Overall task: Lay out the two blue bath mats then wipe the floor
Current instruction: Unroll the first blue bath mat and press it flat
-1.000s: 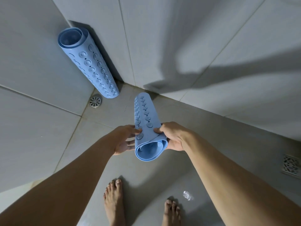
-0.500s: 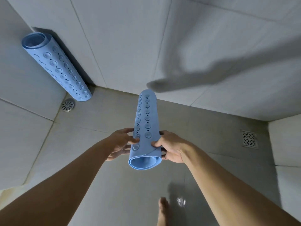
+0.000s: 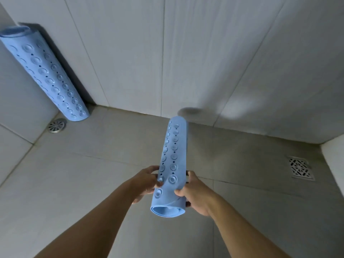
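Observation:
A rolled blue bath mat (image 3: pixel 172 161) with suction cups and small holes is held up over the grey tiled floor (image 3: pixel 93 183), its far end pointing toward the back wall. My left hand (image 3: pixel 147 181) grips its near end from the left side. On the right side my right hand (image 3: pixel 195 196) grips the same end, thumb on top of the roll. A second rolled blue mat (image 3: pixel 48 75) stands tilted in the left corner, leaning on the wall tiles.
A round metal drain (image 3: pixel 56 125) lies in the floor beside the leaning mat's foot. A square grated drain (image 3: pixel 300 168) sits at the right near a low wall (image 3: pixel 335 161). Tiled walls close the back and left.
The view has turned right and up, so my feet have left the frame. Both hands still hold the rolled mat, which sits further right and lower in view.

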Available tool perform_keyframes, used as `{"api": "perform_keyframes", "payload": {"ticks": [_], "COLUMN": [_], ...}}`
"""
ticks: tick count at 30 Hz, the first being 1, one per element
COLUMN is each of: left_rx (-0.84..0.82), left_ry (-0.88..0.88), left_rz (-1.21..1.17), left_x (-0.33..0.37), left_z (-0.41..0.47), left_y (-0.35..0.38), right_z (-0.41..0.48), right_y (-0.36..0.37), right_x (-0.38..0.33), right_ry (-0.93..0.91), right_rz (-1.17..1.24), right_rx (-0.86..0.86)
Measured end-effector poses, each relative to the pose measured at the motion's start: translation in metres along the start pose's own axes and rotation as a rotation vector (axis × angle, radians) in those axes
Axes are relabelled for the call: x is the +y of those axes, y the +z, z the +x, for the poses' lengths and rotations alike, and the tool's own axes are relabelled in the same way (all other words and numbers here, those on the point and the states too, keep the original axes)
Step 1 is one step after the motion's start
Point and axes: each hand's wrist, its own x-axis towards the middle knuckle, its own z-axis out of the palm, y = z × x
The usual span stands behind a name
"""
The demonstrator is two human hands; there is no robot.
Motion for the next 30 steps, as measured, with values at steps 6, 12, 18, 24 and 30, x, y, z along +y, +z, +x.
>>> {"api": "perform_keyframes", "payload": {"ticks": [6, 12, 18, 24, 30], "left_rx": [0.054, 0.146, 0.377, 0.529, 0.614], "left_ry": [0.079, 0.179, 0.329, 0.353, 0.264], "left_rz": [0.011, 0.077, 0.228, 0.217, 0.718], "left_x": [-0.070, -0.091, -0.073, -0.073, -0.098], "left_z": [0.040, 0.068, 0.054, 0.062, 0.075], "left_y": [0.008, -0.003, -0.002, -0.011, -0.015], "right_z": [0.047, 0.074, 0.132, 0.072, 0.082], "right_y": [0.026, 0.026, 0.026, 0.055, 0.069], "right_x": [0.062, 0.085, 0.100, 0.075, 0.071], "right_ry": [-0.100, -0.244, -0.217, -0.335, -0.323], "right_rz": [-0.145, -0.197, -0.256, -0.560, -0.621], "right_rx": [-0.010, -0.009, 0.115, 0.313, 0.358]}}
